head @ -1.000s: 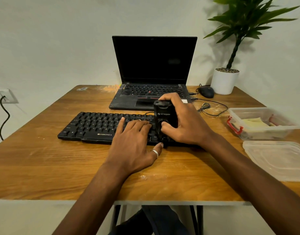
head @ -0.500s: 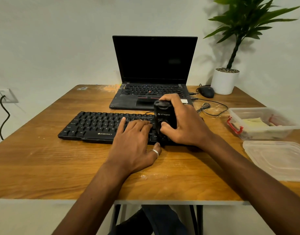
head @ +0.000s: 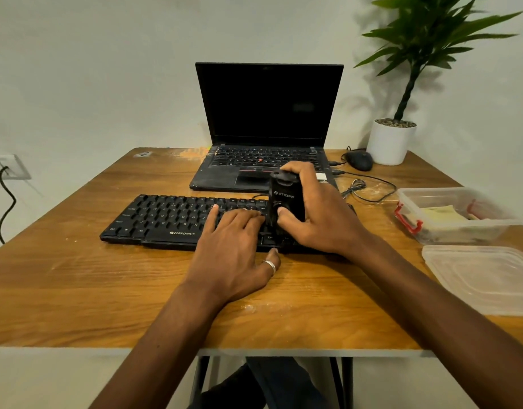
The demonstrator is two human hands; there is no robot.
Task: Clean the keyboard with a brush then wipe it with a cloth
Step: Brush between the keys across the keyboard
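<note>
Wooden table point(head: 77, 290) fills the near ground, and a clear lid point(head: 484, 276) lies flat at its near right. Just beyond the near edge, the left hand point(head: 230, 255) rests flat with its fingers straight on the keys and grips nothing, its ringed thumb at the near rim of the keyboard point(head: 165, 216). This black keyboard sits across the middle of the table, and the flat hand appears to pin it down. Beside that hand, on the keyboard's right part, the right hand point(head: 322, 219) is wrapped around a black brush tool point(head: 285, 202), thumb on its front face. The tool stands upright with its lower end down among the keys, and its bristles are hidden. The step in hand looks like brushing, with wiping not yet begun. To do it well, the person should likely press lightly, work row by row, sweep debris towards one edge, and shift the bracing hand so no keys go uncovered. Further right, a clear tub point(head: 408, 199) holds what looks like a yellow cloth point(head: 440, 215), close enough for the wipe. Farther back stands an open laptop point(head: 269, 113), then a mouse point(head: 359, 160) and a potted plant point(head: 390, 141) at the far right.
</note>
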